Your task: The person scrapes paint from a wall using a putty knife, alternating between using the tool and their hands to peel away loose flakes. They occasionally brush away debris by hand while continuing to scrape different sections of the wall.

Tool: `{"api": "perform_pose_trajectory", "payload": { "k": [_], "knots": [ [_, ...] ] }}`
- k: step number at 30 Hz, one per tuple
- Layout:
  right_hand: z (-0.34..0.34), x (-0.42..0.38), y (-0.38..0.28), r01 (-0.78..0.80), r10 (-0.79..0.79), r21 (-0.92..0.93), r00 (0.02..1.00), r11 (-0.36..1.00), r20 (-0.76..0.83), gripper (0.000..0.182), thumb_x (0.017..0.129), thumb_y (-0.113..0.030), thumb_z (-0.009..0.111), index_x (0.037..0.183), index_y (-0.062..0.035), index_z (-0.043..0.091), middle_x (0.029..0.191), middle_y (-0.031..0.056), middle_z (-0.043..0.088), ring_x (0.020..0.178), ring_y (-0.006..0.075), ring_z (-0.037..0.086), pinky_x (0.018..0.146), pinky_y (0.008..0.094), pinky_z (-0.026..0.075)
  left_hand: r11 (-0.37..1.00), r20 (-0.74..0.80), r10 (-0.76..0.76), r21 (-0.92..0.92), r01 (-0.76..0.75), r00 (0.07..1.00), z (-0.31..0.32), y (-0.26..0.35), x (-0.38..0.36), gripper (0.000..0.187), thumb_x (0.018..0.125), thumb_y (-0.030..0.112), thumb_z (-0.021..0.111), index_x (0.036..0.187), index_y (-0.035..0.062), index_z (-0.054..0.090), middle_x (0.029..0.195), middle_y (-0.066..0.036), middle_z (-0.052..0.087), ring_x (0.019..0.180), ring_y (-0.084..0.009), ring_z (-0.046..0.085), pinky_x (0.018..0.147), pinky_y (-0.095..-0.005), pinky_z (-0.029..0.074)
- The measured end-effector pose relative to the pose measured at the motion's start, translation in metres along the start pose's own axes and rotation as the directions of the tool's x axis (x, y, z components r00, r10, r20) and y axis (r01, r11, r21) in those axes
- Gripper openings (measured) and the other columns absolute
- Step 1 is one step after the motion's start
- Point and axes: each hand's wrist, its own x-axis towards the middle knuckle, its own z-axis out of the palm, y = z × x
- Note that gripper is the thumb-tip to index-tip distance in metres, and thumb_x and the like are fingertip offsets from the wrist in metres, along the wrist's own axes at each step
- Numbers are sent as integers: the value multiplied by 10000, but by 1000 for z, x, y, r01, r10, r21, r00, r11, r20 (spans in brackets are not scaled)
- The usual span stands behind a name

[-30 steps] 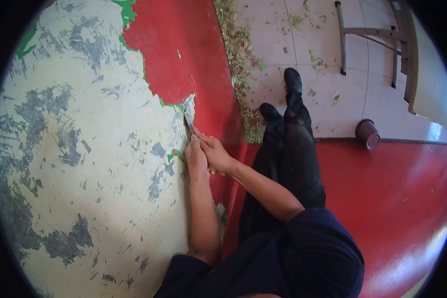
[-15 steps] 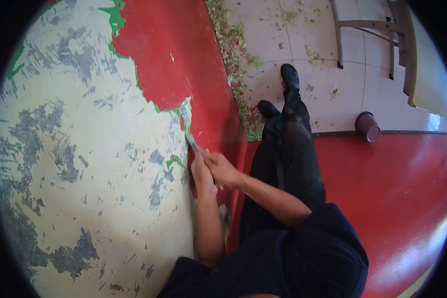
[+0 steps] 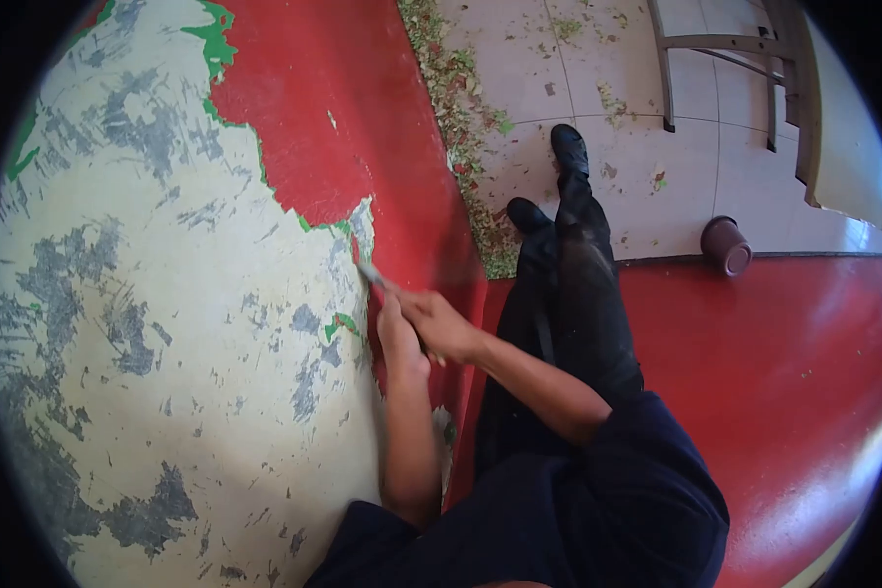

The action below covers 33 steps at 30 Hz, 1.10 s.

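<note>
Head view: both bare hands closed on one narrow scraper (image 3: 370, 275), blade tip at the ragged lower edge of the red paint (image 3: 304, 98). Right hand (image 3: 443, 325) wrapped round the handle end, fingers curled in. Left hand (image 3: 399, 338) just beside it, touching, also closed on the tool; exact finger placement hidden. Blade a bit blurred, so whether it bites or only rests there, cannot tell.

Progress, judged from the surface: a large pale area (image 3: 216, 294) left of and below the red paint is bare of red, with grey scuffed patches (image 3: 59, 279) on it. Uncovered so far looks like the bigger share on the left side. Left over: the red paint itself, one wide band running up from the blade, plus green remnants (image 3: 214, 39) along its left edge and a small green patch (image 3: 340, 325) below its ragged edge. Band mostly whole, with a small pale nick in it.

Paint chips (image 3: 465, 132) lie thick along the right edge of the red paint, thinner over the tiled floor (image 3: 647, 147) farther right. Brownish pot (image 3: 725, 245) well to the right of the red paint, tipped over; metal frame (image 3: 725, 45) beyond the chips, up and right of it
</note>
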Motion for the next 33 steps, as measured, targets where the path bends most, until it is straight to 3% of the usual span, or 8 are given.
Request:
{"api": "perform_pose_trajectory", "payload": {
  "k": [15,18,19,23,25,28,29,33],
  "knots": [
    [1,32,10,83,-85,67,996,994,19,478,1065,-243,336,1537,-175,298,654,29,557,400,90,459,364,257,420,979,-30,146,146,-140,989,1,11,17,598,1026,513,327,1289,0,487,785,-125,598,383,-188,496,249,-290,318],
    [-2,37,14,169,-169,7,984,986,-54,438,1064,-253,341,1482,-137,404,636,37,558,397,103,479,361,268,423,987,4,115,109,-114,993,0,10,30,556,1028,500,352,1208,5,530,800,-116,598,510,-188,564,388,-301,446],
    [-12,37,42,101,-102,-101,995,990,-4,373,1060,-251,341,1350,-105,526,633,48,569,402,118,510,356,277,427,919,-199,360,-91,-383,911,16,-16,40,488,1036,477,379,1107,29,559,827,-100,599,706,-176,601,647,-312,511],
    [-14,-7,59,157,-166,-311,986,937,-1,350,1043,-249,365,1310,-92,526,680,89,596,396,157,532,357,293,443,963,0,230,-142,-228,973,-7,-64,23,466,1044,463,386,1066,29,557,874,-92,607,840,-175,593,809,-310,473],
    [-15,-17,15,7,26,-495,998,869,60,435,1028,-224,396,1439,-84,411,893,180,664,611,303,669,563,386,557,948,86,296,-150,-282,951,0,-46,12,490,1036,471,392,1099,15,561,923,-99,620,853,-202,615,805,-342,505],
    [-30,1,23,482,-544,-747,816,458,193,583,1009,-187,424,1545,-115,207,1225,271,596,977,457,648,865,462,527,925,176,326,-262,-275,929,16,-29,16,543,1038,481,376,1181,-12,554,970,-123,642,908,-225,643,856,-352,512],
    [-42,1,18,355,-337,-699,926,621,171,713,988,-173,459,1571,-146,48,1423,304,430,1212,504,493,1033,474,410,918,176,366,-231,-324,914,18,-39,31,587,1042,485,357,1266,-30,528,1042,-149,654,972,-243,655,911,-358,504],
    [-72,-5,-28,355,-314,-777,925,519,213,698,980,-181,505,1566,-103,134,904,185,673,735,333,677,711,401,518,849,120,477,-320,-421,871,53,-39,33,485,1064,366,351,1218,-36,575,1101,-143,647,1017,-245,632,937,-364,484]
  ]
}}
